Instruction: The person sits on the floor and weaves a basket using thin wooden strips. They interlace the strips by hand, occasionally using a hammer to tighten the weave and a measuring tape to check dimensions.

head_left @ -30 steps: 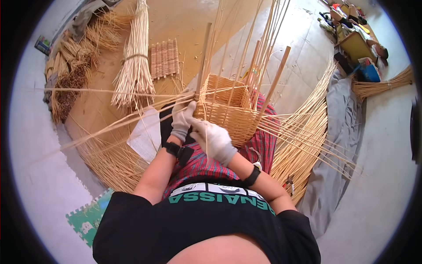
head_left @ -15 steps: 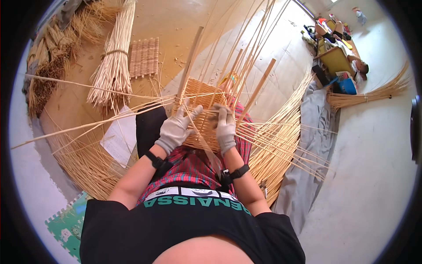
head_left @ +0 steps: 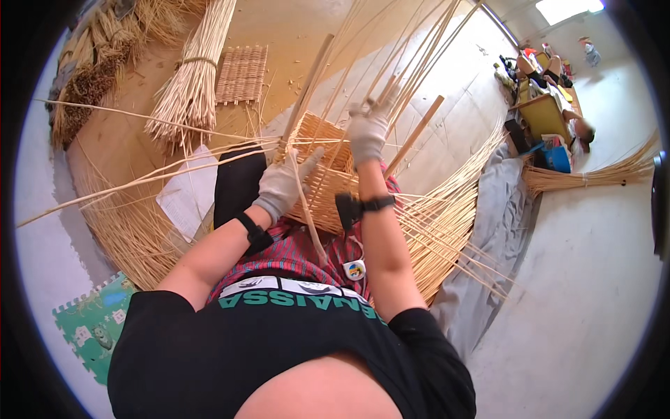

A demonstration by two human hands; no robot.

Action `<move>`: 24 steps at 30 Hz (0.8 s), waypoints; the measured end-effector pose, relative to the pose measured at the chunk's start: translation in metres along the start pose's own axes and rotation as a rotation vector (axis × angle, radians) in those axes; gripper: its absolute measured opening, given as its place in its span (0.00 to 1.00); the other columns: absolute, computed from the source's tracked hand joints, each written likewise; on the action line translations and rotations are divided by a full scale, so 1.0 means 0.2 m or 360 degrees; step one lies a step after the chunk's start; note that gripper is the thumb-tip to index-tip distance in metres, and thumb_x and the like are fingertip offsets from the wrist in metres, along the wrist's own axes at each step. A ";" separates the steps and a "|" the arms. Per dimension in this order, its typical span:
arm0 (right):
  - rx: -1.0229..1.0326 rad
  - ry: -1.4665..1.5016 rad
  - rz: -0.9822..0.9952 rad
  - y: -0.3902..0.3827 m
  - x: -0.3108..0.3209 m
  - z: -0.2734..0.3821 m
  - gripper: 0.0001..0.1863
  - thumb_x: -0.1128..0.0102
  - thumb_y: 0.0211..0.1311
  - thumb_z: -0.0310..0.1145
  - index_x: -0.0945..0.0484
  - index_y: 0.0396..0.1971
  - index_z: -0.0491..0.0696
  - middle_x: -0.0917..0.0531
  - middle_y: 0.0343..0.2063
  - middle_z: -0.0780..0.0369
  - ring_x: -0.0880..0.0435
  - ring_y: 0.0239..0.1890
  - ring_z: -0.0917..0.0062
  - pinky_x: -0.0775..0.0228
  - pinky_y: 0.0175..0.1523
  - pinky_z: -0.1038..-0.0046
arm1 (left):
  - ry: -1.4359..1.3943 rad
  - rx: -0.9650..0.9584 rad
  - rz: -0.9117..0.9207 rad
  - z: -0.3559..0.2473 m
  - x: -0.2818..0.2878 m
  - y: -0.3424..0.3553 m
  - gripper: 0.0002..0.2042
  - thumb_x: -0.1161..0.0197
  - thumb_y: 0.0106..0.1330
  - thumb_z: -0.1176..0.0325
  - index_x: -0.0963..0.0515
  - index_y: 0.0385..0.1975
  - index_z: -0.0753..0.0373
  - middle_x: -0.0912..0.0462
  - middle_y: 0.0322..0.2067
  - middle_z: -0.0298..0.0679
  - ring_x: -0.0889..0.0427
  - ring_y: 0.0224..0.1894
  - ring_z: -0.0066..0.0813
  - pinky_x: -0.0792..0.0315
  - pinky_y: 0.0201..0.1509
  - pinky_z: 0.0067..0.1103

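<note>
A half-woven wicker basket [head_left: 328, 164] rests on my lap, with long upright stakes [head_left: 412, 56] fanning up from its rim. My left hand [head_left: 283, 183], in a pale work glove, presses against the basket's near left wall and pinches a thin willow rod [head_left: 303, 202] that runs down toward my lap. My right hand [head_left: 368, 133], also gloved, is raised at the basket's far rim and grips a bunch of the upright stakes. A wooden stick [head_left: 415, 134] leans out of the basket to the right.
Loose willow rods [head_left: 453, 223] lie fanned around me on the floor. A tied bundle of rods [head_left: 192, 84] and a small woven mat [head_left: 242, 73] lie at the back left. A grey cloth [head_left: 499, 230] is on the right, a foam puzzle mat [head_left: 91, 328] at lower left. Another person [head_left: 569, 122] sits far right.
My right hand has risen from the basket's near wall to the far rim and taken hold of the upright stakes. The left hand has stayed at the basket's left side.
</note>
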State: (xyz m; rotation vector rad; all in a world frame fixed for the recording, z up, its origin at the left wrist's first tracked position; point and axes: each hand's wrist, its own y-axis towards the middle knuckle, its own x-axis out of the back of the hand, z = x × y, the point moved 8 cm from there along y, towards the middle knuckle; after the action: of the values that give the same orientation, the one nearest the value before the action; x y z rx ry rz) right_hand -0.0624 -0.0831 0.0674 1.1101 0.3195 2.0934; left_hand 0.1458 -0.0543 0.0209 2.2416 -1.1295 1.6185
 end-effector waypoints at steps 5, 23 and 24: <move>-0.0990 0.0783 -0.0191 -0.74 0.39 -0.44 0.12 0.40 0.72 0.32 0.26 0.51 0.47 0.19 0.29 0.60 0.16 0.37 0.78 0.23 0.40 0.77 | 0.0062 -0.0291 -0.0630 -0.06 -0.09 0.11 0.27 0.35 0.62 0.65 0.29 0.63 0.56 0.29 0.60 0.57 0.16 0.43 0.52 0.20 0.43 0.39; -0.0548 0.1239 -0.0074 -0.71 0.61 -0.16 0.15 0.53 0.72 0.23 0.26 0.55 0.44 0.16 0.31 0.60 0.16 0.34 0.74 0.19 0.46 0.68 | -0.0004 -0.0691 -0.0465 -0.50 -0.30 0.10 0.27 0.42 0.68 0.56 0.33 0.68 0.47 0.28 0.60 0.61 0.14 0.48 0.49 0.22 0.52 0.36; -0.0267 0.0827 0.0054 -0.72 0.50 -0.03 0.15 0.47 0.72 0.22 0.26 0.56 0.42 0.16 0.34 0.62 0.16 0.41 0.74 0.22 0.52 0.72 | -0.0293 -0.0514 -0.0183 -0.53 -0.27 0.08 0.35 0.34 0.60 0.50 0.34 0.69 0.48 0.32 0.65 0.61 0.18 0.53 0.53 0.27 0.60 0.36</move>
State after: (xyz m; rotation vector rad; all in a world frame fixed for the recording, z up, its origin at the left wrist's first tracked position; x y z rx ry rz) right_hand -0.0322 0.0884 0.0495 0.4640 0.3617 2.3692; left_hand 0.0479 0.0162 0.0117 2.2251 -1.1818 1.1134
